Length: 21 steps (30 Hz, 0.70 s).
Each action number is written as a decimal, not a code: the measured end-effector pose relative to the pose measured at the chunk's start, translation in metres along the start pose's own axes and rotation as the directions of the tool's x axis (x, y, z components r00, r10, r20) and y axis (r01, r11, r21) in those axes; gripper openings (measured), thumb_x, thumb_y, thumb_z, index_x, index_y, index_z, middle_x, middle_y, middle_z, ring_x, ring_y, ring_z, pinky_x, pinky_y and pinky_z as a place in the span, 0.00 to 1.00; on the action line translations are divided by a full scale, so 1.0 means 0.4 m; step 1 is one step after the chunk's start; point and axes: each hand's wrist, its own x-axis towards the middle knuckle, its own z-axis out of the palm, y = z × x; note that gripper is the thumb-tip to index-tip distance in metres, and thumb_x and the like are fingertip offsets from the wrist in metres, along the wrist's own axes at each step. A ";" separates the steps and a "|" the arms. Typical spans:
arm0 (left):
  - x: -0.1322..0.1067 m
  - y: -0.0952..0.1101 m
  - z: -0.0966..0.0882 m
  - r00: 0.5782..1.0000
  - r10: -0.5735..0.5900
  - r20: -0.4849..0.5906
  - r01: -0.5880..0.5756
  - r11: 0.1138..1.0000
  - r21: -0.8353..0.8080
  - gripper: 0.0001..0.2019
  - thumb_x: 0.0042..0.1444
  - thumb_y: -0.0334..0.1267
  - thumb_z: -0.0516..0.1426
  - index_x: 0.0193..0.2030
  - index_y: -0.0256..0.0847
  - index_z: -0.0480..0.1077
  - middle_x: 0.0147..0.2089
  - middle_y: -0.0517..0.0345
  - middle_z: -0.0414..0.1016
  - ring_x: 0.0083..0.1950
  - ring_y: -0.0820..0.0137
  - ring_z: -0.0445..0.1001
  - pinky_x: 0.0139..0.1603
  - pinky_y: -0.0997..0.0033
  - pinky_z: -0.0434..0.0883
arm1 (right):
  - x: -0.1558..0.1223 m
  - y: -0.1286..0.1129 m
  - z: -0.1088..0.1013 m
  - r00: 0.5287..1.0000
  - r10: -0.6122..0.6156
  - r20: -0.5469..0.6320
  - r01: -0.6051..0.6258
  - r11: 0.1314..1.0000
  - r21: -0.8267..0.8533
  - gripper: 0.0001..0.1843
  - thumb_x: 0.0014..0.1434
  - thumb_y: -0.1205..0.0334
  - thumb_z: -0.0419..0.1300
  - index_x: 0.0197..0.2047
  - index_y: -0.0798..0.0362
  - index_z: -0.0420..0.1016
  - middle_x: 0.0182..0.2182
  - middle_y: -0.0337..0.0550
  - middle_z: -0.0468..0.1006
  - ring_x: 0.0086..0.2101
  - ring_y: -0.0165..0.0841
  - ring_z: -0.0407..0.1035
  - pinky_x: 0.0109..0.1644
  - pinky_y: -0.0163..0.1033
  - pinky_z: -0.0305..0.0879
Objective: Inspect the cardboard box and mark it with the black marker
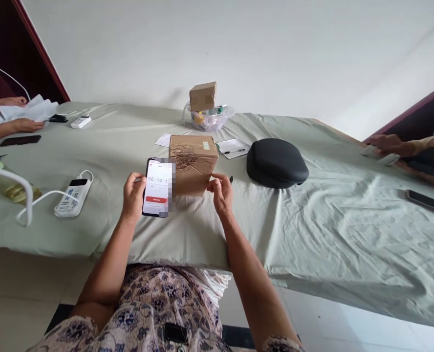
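Note:
My left hand (133, 198) grips a smartphone (156, 188) by its left edge. Upright and facing me, the phone shows a running-timer style screen with a red bar; its right side is blurred out. Behind it stands a brown cardboard box (193, 168) with dark scribbled lines on its front and top. The fingers of my right hand (222, 193) are bent and hold the box at its lower right edge. The phone covers part of the box's left side, and whether the two touch I cannot tell.
Behind the box, a clear plastic basket (217, 122) carries a smaller carton (203, 96). A black case (277, 164) and a clipboard with a pen (233, 147) lie to the right. A power strip (73, 198) is at left. Other people's hands work at both sides.

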 end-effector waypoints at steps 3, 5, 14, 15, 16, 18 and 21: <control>-0.025 0.000 0.056 0.999 0.031 0.025 -0.029 0.996 -0.078 0.22 0.51 0.58 0.62 0.36 0.44 0.60 0.26 0.65 0.66 0.25 0.73 0.66 0.28 0.75 0.65 | -0.020 -0.026 0.014 0.996 -0.031 0.084 0.017 0.987 0.161 0.27 0.66 0.32 0.50 0.45 0.48 0.69 0.20 0.33 0.72 0.22 0.31 0.66 0.30 0.37 0.65; -0.032 -0.004 0.085 0.997 0.054 0.053 -0.046 0.989 -0.140 0.21 0.53 0.56 0.63 0.36 0.44 0.62 0.25 0.66 0.65 0.24 0.74 0.65 0.27 0.75 0.64 | -0.027 -0.032 0.014 0.995 -0.043 0.087 0.029 0.987 0.159 0.26 0.66 0.33 0.53 0.45 0.48 0.69 0.21 0.32 0.72 0.22 0.30 0.66 0.30 0.37 0.65; -0.026 -0.019 0.103 0.994 0.102 0.024 -0.092 0.957 -0.275 0.23 0.50 0.57 0.68 0.34 0.42 0.65 0.24 0.65 0.67 0.23 0.75 0.65 0.24 0.77 0.64 | -0.010 0.006 -0.008 0.973 -0.007 0.232 0.062 0.971 -0.232 0.60 0.46 0.34 0.73 0.72 0.55 0.55 0.25 0.32 0.76 0.24 0.32 0.69 0.30 0.37 0.62; -0.024 -0.020 0.099 0.995 0.102 0.012 -0.095 0.956 -0.276 0.23 0.50 0.57 0.69 0.33 0.42 0.65 0.24 0.65 0.67 0.23 0.75 0.65 0.25 0.77 0.64 | -0.009 0.008 -0.005 0.962 0.024 0.272 0.056 0.957 -0.283 0.65 0.45 0.36 0.74 0.75 0.55 0.50 0.26 0.33 0.76 0.24 0.33 0.70 0.29 0.37 0.62; -0.023 -0.020 0.095 0.995 0.103 -0.001 -0.100 0.956 -0.275 0.23 0.49 0.57 0.69 0.33 0.42 0.65 0.24 0.65 0.67 0.24 0.75 0.66 0.25 0.77 0.65 | -0.008 0.009 -0.002 0.953 0.057 0.299 0.047 0.943 -0.328 0.67 0.45 0.39 0.75 0.77 0.55 0.46 0.26 0.34 0.77 0.25 0.35 0.71 0.29 0.37 0.62; -0.022 -0.020 0.089 0.994 0.110 -0.025 -0.112 0.956 -0.272 0.23 0.49 0.56 0.69 0.33 0.42 0.65 0.24 0.65 0.67 0.24 0.75 0.67 0.26 0.77 0.66 | -0.006 0.016 0.003 0.943 0.113 0.313 0.019 0.920 -0.390 0.65 0.49 0.45 0.74 0.79 0.55 0.42 0.27 0.36 0.79 0.25 0.37 0.73 0.29 0.38 0.63; -0.023 -0.021 0.085 0.993 0.109 -0.041 -0.116 0.956 -0.269 0.23 0.49 0.55 0.69 0.33 0.41 0.66 0.24 0.66 0.67 0.24 0.75 0.66 0.26 0.77 0.65 | 0.002 0.038 0.002 0.952 0.143 0.271 -0.019 0.909 -0.415 0.59 0.53 0.49 0.69 0.79 0.54 0.42 0.28 0.38 0.80 0.27 0.39 0.74 0.31 0.40 0.66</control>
